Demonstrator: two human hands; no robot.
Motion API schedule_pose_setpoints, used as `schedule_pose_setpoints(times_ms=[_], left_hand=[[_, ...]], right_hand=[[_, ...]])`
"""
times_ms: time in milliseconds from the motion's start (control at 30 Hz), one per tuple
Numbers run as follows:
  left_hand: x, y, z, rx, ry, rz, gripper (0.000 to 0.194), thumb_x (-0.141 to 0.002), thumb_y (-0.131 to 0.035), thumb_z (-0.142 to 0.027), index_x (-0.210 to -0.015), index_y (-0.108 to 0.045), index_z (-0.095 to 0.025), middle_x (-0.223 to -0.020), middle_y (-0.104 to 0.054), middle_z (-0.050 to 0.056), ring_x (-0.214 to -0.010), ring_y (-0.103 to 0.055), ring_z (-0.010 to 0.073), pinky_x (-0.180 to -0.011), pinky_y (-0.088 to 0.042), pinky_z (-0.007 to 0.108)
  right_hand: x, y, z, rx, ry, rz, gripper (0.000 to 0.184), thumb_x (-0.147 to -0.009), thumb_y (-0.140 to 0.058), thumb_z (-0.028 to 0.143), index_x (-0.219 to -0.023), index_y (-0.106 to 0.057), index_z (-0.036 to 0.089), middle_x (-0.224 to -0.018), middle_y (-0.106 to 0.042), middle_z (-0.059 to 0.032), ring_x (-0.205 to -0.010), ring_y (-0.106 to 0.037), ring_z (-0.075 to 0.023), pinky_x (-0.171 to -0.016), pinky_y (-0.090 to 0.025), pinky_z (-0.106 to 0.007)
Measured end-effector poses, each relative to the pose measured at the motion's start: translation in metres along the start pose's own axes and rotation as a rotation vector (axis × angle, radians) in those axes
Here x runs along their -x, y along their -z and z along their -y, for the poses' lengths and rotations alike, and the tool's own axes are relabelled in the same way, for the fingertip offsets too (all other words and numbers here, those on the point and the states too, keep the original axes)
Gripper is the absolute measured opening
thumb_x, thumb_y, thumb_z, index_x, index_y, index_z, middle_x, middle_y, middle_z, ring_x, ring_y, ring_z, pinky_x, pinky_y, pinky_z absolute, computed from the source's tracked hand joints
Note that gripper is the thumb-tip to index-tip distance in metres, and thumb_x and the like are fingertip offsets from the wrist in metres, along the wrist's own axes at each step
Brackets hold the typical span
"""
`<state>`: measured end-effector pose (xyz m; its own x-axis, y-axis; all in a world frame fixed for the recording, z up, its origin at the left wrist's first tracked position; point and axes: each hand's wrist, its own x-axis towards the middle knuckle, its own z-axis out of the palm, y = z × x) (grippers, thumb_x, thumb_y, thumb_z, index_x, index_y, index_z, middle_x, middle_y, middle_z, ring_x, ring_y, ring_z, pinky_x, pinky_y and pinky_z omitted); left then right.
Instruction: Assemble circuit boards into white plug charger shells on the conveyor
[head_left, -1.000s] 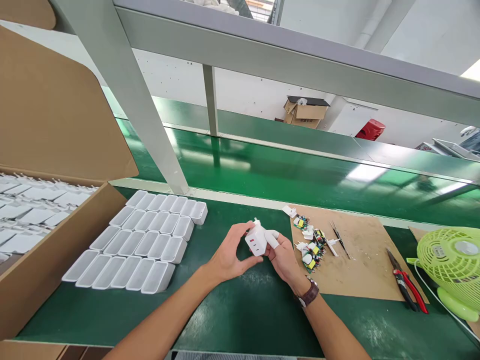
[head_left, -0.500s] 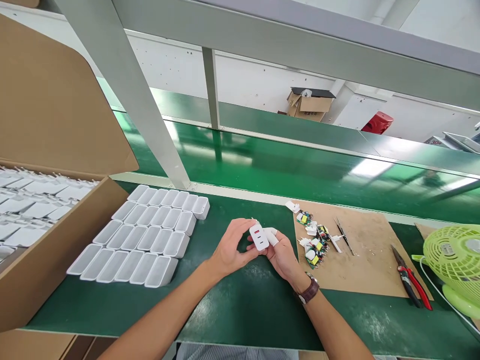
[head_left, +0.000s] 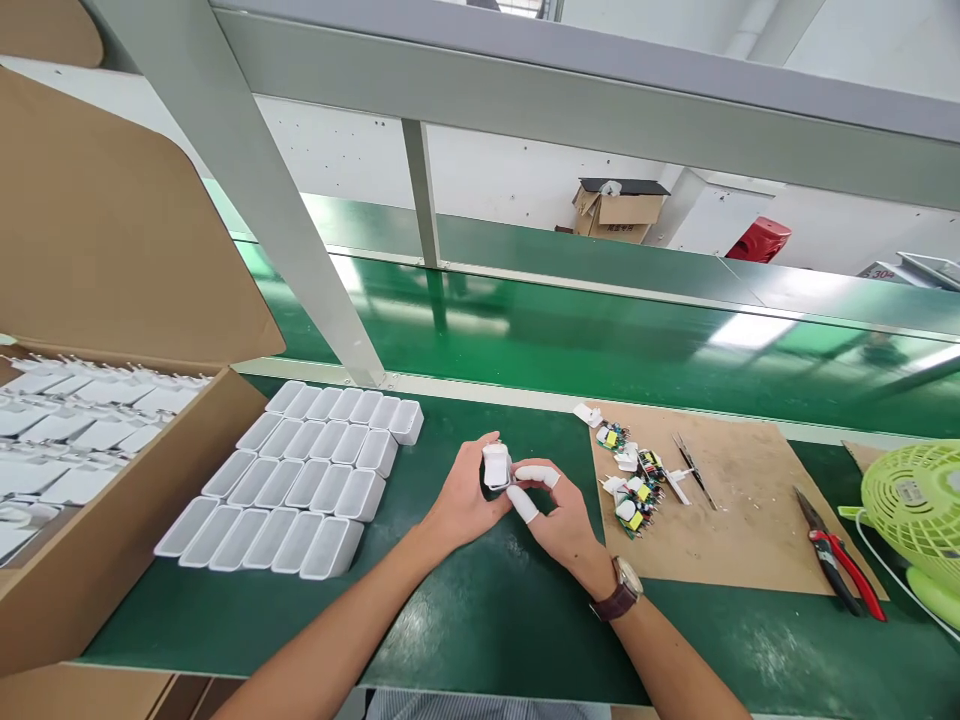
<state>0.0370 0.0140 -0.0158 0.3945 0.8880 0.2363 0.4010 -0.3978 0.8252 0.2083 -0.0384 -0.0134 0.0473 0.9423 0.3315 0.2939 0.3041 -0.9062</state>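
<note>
A small white wall charger (head_left: 496, 466) is between my two hands above the green bench. My left hand (head_left: 469, 495) is closed around its left side, thumb below and fingers behind. At the charger's lower right edge, the thumb and forefinger of my right hand (head_left: 553, 515) pinch in, both wearing white finger covers. The port face seen earlier is turned out of sight, and a paler end with a dark gap at its lower rim faces me. To the left, white open plastic cases (head_left: 289, 490) stand in rows on the bench.
An open cardboard box (head_left: 150, 510) at the left holds many white parts. At the right, a brown board (head_left: 735, 540) carries loose circuit boards (head_left: 637, 495), tweezers (head_left: 696, 470) and red-black pliers (head_left: 836, 555). A green fan (head_left: 911, 510) stands beyond. A metal post (head_left: 300, 240) rises behind the cases.
The charger has been turned over in my hands, so its ports no longer show. My right thumb and forefinger have shifted to its lower edge. The view has moved slightly.
</note>
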Motion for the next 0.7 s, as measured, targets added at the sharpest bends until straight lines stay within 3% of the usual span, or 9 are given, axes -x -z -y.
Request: schedule_pose_setpoints(times_ms=[67, 133, 267, 367, 467, 600, 700], left_hand=[[0.000, 0.002, 0.003, 0.085, 0.073, 0.074, 0.084, -0.079, -0.073, -0.023, -0.152, -0.033, -0.024, -0.136, -0.060, 0.014, -0.118, -0.065, 0.0302, -0.102, -0.053, 0.050], [0.000, 0.005, 0.003, 0.141, 0.088, 0.153, 0.092, -0.079, -0.070, -0.016, -0.158, -0.024, -0.029, -0.148, -0.053, 0.014, -0.128, -0.060, 0.0304, -0.108, -0.050, 0.050], [0.000, 0.013, 0.001, 0.216, -0.056, 0.215, 0.100, -0.082, -0.066, -0.013, -0.162, -0.010, -0.032, -0.164, -0.033, 0.012, -0.147, -0.041, 0.0320, -0.120, -0.040, 0.053], [-0.003, 0.018, -0.004, 0.229, -0.206, 0.173, 0.086, -0.085, -0.070, -0.019, -0.158, -0.026, -0.027, -0.160, -0.038, 0.015, -0.144, -0.045, 0.0329, -0.118, -0.043, 0.053], [-0.005, 0.019, -0.009, 0.134, -0.327, 0.120, 0.048, -0.089, -0.069, -0.020, -0.135, -0.054, -0.025, -0.145, -0.055, 0.014, -0.136, -0.053, 0.0305, -0.112, -0.048, 0.051], [-0.004, 0.015, -0.012, 0.041, -0.425, 0.114, 0.026, -0.090, -0.066, -0.013, -0.115, -0.061, -0.022, -0.135, -0.063, 0.013, -0.126, -0.061, 0.0268, -0.104, -0.054, 0.046], [-0.004, 0.013, -0.013, 0.002, -0.446, 0.079, 0.024, -0.090, -0.062, -0.010, -0.110, -0.061, -0.021, -0.135, -0.063, 0.013, -0.124, -0.063, 0.0256, -0.102, -0.055, 0.043]], right_hand=[[0.000, 0.003, -0.003, 0.024, 0.000, -0.030, 0.014, -0.093, -0.061, 0.023, -0.107, -0.062, 0.024, -0.110, -0.068, -0.0073, -0.097, -0.068, -0.0198, -0.088, -0.060, -0.039], [0.000, 0.007, -0.009, 0.038, -0.021, -0.023, 0.030, -0.091, -0.061, 0.021, -0.121, -0.057, 0.024, -0.125, -0.064, -0.0100, -0.109, -0.065, -0.0218, -0.098, -0.057, -0.043], [0.000, 0.011, -0.020, 0.001, -0.129, 0.195, 0.076, -0.089, -0.064, 0.022, -0.155, -0.029, 0.025, -0.159, -0.041, -0.0130, -0.142, -0.047, -0.0257, -0.121, -0.039, -0.051], [0.000, 0.009, -0.022, -0.010, -0.218, 0.260, 0.088, -0.086, -0.071, 0.028, -0.160, -0.022, 0.024, -0.159, -0.043, -0.0141, -0.146, -0.043, -0.0275, -0.124, -0.033, -0.053], [-0.002, 0.006, -0.022, 0.041, -0.235, 0.251, 0.090, -0.084, -0.073, 0.032, -0.159, -0.025, 0.020, -0.152, -0.051, -0.0159, -0.142, -0.048, -0.0294, -0.121, -0.037, -0.054], [-0.003, 0.004, -0.022, 0.096, -0.204, 0.228, 0.089, -0.081, -0.070, 0.026, -0.159, -0.028, 0.017, -0.147, -0.054, -0.0177, -0.135, -0.054, -0.0302, -0.116, -0.043, -0.053], [-0.001, 0.003, -0.024, 0.136, -0.144, 0.201, 0.086, -0.083, -0.068, 0.027, -0.158, -0.028, 0.016, -0.148, -0.052, -0.0190, -0.136, -0.053, -0.0306, -0.115, -0.044, -0.052]])
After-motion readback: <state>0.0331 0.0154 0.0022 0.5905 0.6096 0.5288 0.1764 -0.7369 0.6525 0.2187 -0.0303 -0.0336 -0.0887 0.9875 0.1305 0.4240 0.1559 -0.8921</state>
